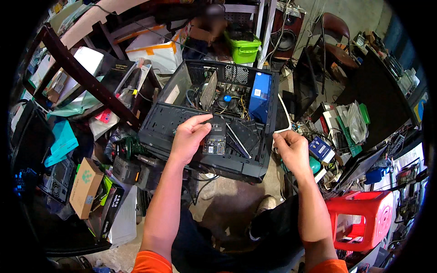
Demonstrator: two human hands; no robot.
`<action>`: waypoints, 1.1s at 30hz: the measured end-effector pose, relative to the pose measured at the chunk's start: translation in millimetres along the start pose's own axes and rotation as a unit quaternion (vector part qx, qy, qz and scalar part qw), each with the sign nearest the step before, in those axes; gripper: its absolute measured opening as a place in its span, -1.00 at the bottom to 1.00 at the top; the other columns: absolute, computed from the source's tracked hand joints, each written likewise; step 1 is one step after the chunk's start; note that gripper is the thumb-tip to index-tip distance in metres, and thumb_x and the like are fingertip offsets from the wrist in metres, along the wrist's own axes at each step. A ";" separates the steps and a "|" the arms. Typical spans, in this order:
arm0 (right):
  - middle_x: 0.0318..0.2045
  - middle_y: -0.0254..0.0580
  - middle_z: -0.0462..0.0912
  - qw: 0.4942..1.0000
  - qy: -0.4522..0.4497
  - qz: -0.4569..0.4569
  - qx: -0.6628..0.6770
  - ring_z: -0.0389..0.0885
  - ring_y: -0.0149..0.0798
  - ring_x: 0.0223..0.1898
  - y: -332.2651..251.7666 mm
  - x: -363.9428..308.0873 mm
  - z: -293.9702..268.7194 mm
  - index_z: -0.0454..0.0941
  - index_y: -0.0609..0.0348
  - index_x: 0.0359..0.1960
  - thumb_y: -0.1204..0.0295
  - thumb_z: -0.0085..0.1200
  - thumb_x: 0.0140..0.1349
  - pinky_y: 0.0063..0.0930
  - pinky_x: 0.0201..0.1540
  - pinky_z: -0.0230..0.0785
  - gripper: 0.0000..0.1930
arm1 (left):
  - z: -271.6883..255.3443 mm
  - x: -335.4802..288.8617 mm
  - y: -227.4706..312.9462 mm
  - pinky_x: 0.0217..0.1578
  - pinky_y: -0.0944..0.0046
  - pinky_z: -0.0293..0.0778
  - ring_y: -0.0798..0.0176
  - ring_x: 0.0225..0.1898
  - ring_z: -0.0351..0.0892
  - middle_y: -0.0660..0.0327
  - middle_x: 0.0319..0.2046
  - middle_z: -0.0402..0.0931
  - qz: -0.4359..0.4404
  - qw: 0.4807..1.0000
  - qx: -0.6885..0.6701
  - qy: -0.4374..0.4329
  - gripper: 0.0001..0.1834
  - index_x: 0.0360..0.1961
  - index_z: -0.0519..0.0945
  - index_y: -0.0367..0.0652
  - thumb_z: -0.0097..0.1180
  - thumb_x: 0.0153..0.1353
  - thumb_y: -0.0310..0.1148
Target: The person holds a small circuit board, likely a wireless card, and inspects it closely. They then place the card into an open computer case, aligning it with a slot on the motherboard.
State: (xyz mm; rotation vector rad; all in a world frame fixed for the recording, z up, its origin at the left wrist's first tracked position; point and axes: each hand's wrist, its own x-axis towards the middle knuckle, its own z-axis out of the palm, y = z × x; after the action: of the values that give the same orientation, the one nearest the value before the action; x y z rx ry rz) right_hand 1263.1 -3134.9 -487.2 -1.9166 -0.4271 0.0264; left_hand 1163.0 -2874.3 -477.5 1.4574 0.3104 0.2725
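An open black computer case [154, 129] lies on its side on the floor in front of me, with a motherboard, cables and a blue power supply [260, 95] inside. My left hand [189, 136] reaches into the case and grips a small black drive with a bare circuit board [215, 141] on its underside. My right hand [291, 148] hovers just outside the case's right edge, fingers curled together; I cannot tell whether something small is pinched in them. A long black card [243, 136] leans inside the case beside the drive.
A red plastic stool [359, 218] stands at lower right. Cardboard boxes [84, 186] and loose parts crowd the left. A green bin [243, 49], a speaker and a chair sit behind the case. A black desk [378, 98] piled with parts is on the right.
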 end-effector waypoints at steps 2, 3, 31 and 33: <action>-0.68 -0.24 0.54 1.000 -0.008 0.003 -0.003 0.40 -0.53 -0.61 -1.3 -1.1 0.6 0.57 0.33 -0.48 0.37 0.14 0.13 -0.55 -0.54 0.28 -0.78 | -0.1 0.6 -1.3 -0.38 0.48 0.43 0.50 -0.37 0.50 0.25 -0.33 0.57 0.000 1.000 0.000 0.000 -0.67 0.02 0.46 -0.22 0.03 0.20 -0.47; -0.67 -0.24 0.54 1.000 -0.011 0.004 -0.005 0.40 -0.53 -0.61 -2.6 -1.8 0.6 0.57 0.33 -0.48 0.37 0.14 0.13 -0.55 -0.53 0.28 -0.78 | -0.4 1.3 -1.8 -0.38 0.48 0.43 0.50 -0.36 0.50 0.25 -0.33 0.57 0.000 1.000 0.005 0.000 -0.67 0.02 0.46 -0.22 0.03 0.20 -0.47; -0.55 0.01 0.59 0.995 -0.050 -0.021 -0.083 0.57 -0.22 -0.56 -23.4 -9.5 -2.2 0.60 0.28 -0.37 0.36 0.12 0.10 -0.43 -0.45 0.38 -0.79 | 1.1 -0.5 -3.3 -0.50 0.54 0.30 0.58 -0.47 0.40 0.29 -0.40 0.57 0.030 1.000 0.008 0.004 -0.68 0.00 0.48 -0.23 0.05 0.21 -0.45; -0.54 0.01 0.59 0.995 -0.050 -0.022 -0.082 0.58 -0.20 -0.54 -21.8 -9.6 -2.0 0.60 0.28 -0.38 0.36 0.12 0.10 -0.43 -0.45 0.38 -0.80 | 3.5 -1.6 -0.2 -0.51 0.54 0.30 0.58 -0.48 0.40 0.29 -0.40 0.57 0.027 1.000 0.004 0.005 -0.68 0.01 0.47 -0.23 0.05 0.21 -0.45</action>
State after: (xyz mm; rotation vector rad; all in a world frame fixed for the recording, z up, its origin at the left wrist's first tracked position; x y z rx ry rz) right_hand 1248.4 -3132.7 -468.5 -2.0722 -0.5537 0.0602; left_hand 1162.8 -2878.1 -477.4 1.4738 0.2809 0.3216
